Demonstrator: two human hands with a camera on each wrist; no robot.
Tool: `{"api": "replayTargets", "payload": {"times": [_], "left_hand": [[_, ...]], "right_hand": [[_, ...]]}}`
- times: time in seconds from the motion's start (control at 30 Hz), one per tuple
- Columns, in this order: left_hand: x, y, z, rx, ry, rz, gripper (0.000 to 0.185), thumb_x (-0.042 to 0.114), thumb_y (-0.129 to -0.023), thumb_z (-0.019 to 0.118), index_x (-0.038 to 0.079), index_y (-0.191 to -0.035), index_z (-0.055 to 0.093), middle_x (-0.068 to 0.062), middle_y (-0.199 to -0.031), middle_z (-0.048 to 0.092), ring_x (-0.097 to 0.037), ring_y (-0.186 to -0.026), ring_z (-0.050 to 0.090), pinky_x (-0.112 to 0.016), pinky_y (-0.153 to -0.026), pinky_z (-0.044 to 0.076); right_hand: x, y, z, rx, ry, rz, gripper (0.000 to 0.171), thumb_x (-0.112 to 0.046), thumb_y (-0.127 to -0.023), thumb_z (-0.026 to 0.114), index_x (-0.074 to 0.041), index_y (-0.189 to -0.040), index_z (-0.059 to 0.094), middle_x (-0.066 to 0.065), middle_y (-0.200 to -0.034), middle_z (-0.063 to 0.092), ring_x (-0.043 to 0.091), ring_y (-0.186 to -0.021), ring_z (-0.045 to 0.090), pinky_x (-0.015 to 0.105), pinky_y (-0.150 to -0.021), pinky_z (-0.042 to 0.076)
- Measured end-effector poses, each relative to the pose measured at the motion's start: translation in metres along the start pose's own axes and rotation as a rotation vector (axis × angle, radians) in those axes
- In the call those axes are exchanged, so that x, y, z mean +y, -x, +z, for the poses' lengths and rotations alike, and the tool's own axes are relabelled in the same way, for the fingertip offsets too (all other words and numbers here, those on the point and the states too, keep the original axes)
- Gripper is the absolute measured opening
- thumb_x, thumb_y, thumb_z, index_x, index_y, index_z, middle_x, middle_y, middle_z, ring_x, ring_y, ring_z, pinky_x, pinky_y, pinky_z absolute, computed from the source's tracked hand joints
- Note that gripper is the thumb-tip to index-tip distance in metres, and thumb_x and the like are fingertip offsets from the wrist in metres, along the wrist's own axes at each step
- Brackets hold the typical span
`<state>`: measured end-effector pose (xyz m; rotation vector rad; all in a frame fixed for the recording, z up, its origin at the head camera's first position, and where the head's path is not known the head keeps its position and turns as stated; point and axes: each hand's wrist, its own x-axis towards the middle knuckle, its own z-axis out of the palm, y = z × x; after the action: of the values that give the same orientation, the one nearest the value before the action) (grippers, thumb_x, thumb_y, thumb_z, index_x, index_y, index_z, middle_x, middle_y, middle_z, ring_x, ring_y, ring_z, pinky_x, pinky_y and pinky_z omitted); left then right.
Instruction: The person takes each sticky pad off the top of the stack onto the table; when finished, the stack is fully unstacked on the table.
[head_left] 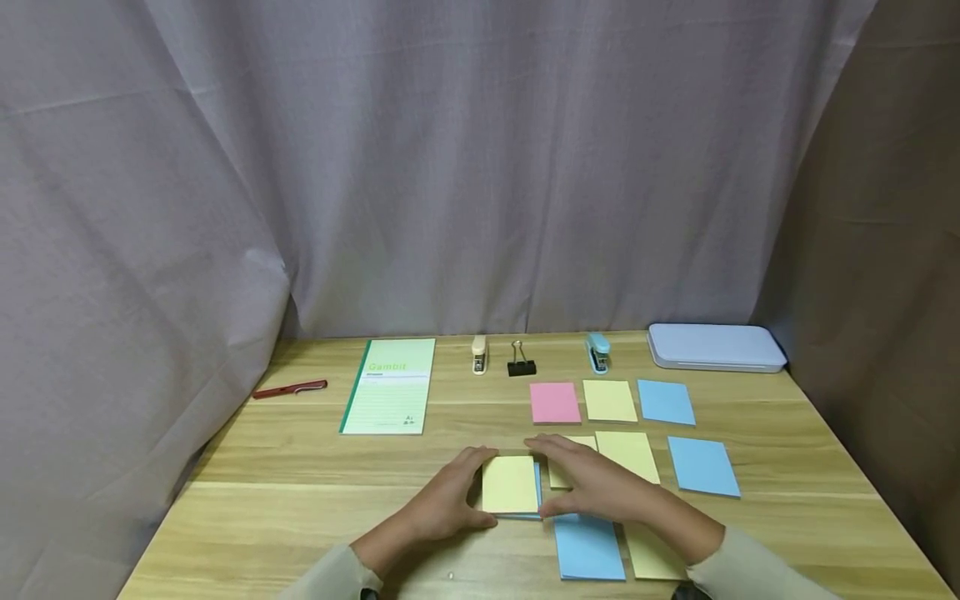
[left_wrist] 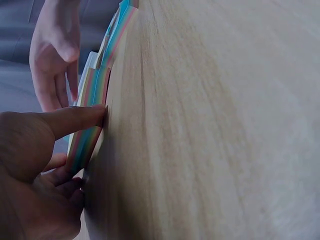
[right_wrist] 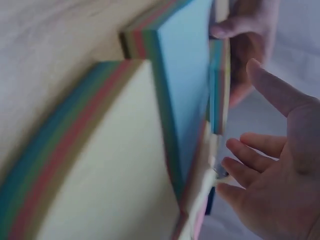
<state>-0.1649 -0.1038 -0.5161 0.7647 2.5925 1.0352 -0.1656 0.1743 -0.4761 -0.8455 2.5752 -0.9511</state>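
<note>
both hands frame one sticky-note pad, the yellow-topped pad (head_left: 510, 484), just below the middle of the head view on the wooden table (head_left: 300, 500). the left hand (head_left: 448, 498) cups its left edge with fingers curled round the far corner and the thumb at the near edge; in the left wrist view the thumb (left_wrist: 80, 119) presses flat against the striped side of the stack. the right hand (head_left: 592, 481) lies along the pad's right edge, fingers straight and close together, resting partly over another yellow pad (head_left: 558, 475). a sliver of blue shows under the yellow top, so the stack looks slightly out of line.

as a judgement: this pad is being squared up, and that looks about half done. to the right, seven more pads lie in loose rows: a pink pad (head_left: 555, 402), a yellow one (head_left: 609, 400) and a blue one (head_left: 665, 402) at the back, more yellow and blue nearer the lower right, some overlapping, so plenty seems left.

along the far edge sit a green notebook (head_left: 390, 385), a red pen (head_left: 289, 389), a beige stapler (head_left: 479, 354), a black binder clip (head_left: 521, 362), a blue stapler (head_left: 597, 352) and a pale case (head_left: 715, 347).
</note>
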Motion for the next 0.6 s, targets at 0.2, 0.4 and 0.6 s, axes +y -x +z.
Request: {"api": "replayTargets", "payload": {"times": [0.2,0.4,0.6], "left_hand": [[0.001,0.0,0.0,0.002,0.002,0.004,0.091,0.02,-0.077,0.092,0.011,-0.152,0.042,-0.002,-0.14,0.053,-0.017,-0.128,0.053,-0.042,-0.113,0.044],[0.001,0.0,0.0,0.002,0.001,-0.006,0.09,0.02,-0.077,0.092,0.011,-0.152,0.043,-0.004,-0.144,0.052,-0.022,-0.133,0.051,-0.044,-0.115,0.042],[0.002,0.0,0.001,-0.002,-0.005,-0.013,0.091,0.021,-0.077,0.092,0.01,-0.152,0.042,-0.006,-0.145,0.051,-0.023,-0.135,0.051,-0.045,-0.116,0.042]], "right_hand": [[0.001,-0.014,0.017,-0.03,0.022,0.015,0.098,-0.051,-0.077,0.087,-0.009,-0.155,0.045,0.013,-0.157,0.045,0.044,-0.147,0.036,0.067,-0.112,0.036],[-0.004,-0.014,0.023,0.007,0.054,0.021,0.092,-0.043,-0.079,0.089,-0.008,-0.153,0.047,0.011,-0.154,0.049,0.048,-0.147,0.033,0.071,-0.114,0.03],[-0.005,-0.014,0.022,0.027,0.084,0.018,0.09,-0.04,-0.078,0.09,-0.008,-0.151,0.049,0.008,-0.15,0.053,0.045,-0.143,0.041,0.066,-0.109,0.041]]}}
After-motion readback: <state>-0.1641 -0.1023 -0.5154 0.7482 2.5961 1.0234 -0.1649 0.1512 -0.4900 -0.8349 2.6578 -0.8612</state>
